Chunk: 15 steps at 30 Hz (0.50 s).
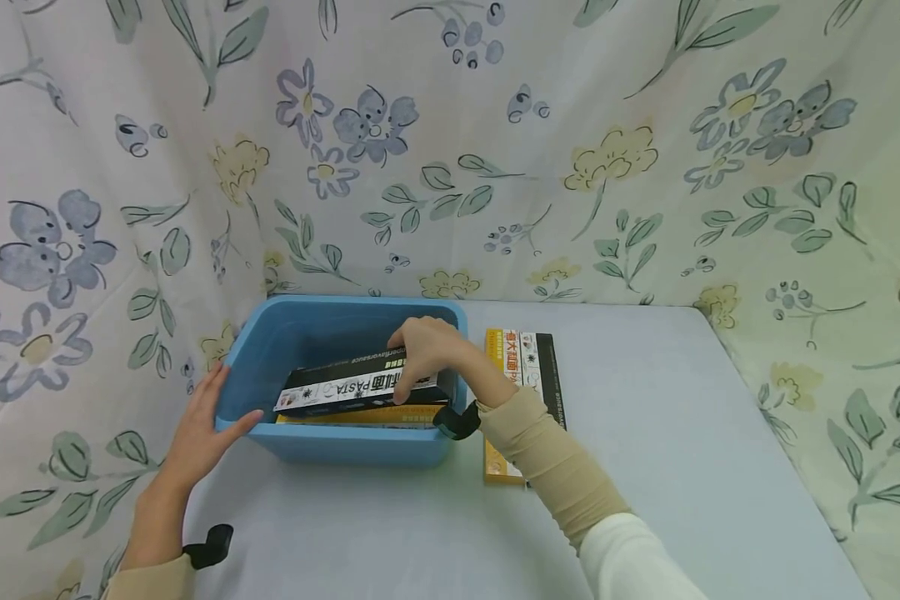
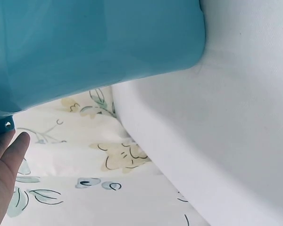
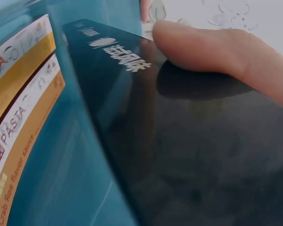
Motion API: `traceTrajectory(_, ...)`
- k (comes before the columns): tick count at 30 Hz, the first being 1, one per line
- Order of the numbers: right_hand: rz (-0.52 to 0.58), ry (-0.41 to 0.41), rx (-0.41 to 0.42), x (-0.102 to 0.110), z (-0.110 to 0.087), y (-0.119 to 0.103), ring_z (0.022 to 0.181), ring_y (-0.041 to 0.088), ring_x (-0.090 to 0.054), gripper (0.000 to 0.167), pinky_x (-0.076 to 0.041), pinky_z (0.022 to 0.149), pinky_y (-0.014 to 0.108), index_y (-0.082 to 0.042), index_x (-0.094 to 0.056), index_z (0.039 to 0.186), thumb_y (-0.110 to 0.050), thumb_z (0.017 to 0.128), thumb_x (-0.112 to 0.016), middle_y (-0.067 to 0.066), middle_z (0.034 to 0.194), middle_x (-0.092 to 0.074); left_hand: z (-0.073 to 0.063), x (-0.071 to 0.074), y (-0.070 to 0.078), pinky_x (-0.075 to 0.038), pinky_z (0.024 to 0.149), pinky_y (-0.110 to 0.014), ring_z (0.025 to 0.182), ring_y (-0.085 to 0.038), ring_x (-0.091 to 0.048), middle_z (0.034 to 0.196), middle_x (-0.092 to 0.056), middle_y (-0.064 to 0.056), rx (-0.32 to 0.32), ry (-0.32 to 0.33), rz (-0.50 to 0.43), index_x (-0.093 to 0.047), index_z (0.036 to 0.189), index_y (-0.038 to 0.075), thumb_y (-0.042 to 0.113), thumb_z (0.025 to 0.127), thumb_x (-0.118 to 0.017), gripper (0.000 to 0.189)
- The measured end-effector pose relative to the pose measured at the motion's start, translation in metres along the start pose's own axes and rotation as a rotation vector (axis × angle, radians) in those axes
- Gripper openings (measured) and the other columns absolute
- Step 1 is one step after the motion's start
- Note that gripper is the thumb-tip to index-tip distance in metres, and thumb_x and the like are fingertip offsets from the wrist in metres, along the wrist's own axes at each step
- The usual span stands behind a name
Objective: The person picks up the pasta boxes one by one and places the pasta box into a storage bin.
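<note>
My right hand (image 1: 433, 350) reaches over the right side of a blue plastic bin (image 1: 352, 452) and grips a black-and-white pasta box (image 1: 337, 390) by its right end. The box lies slightly tilted inside the bin, over yellow pasta boxes (image 1: 378, 416). In the right wrist view, my thumb (image 3: 193, 49) presses on its black face, and two yellow-and-white boxes (image 3: 21, 127) show at the left. My left hand (image 1: 197, 437) touches the bin's front left corner, fingers extended along the left rim and thumb at the front rim. Its fingertips (image 2: 20, 143) meet the rim in the left wrist view.
To the right of the bin, pasta boxes (image 1: 512, 354) with yellow, white and black bands lie on the white table (image 1: 645, 417), partly hidden by my right forearm. A floral curtain (image 1: 450, 192) hangs behind and along both sides of the table.
</note>
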State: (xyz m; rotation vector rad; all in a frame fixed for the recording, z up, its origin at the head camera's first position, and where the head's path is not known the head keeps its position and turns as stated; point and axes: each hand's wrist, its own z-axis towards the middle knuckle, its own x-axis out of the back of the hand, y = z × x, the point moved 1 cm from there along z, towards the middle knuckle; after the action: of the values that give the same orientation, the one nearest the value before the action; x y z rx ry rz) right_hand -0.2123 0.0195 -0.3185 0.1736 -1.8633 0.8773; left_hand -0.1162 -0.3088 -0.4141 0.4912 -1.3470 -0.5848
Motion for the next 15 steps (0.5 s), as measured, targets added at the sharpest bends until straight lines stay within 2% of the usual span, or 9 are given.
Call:
traceTrajectory(9,-0.063,-0.062,-0.046,-0.006,0.023,-0.023,0.086,0.014,-0.061,0.071,-0.051,0.064,0.026,-0.012,-0.063,0.130,-0.034,0.067,-0.088,0.002,0.126,-0.064,0.000,-0.001,-0.002,-0.021,0.096,-0.079,0.137,-0.058,-0.014,0.158,-0.008,-0.027,-0.002,0.013,0.016,-0.012,0.154,0.001,0.040,0.091,-0.061,0.089)
traceTrajectory(15,-0.112,-0.085,-0.052,-0.013,0.032,-0.037,0.079,0.012,-0.060,0.072,-0.050,0.061,0.025,-0.013,-0.061,0.131,-0.035,0.068,-0.088,-0.004,0.108,-0.070,0.001,-0.003,-0.002,-0.021,0.096,-0.080,0.137,-0.057,-0.014,0.159,-0.007,-0.026,0.002,0.010,0.012,-0.012,0.155,0.001,0.039,0.091,-0.062,0.089)
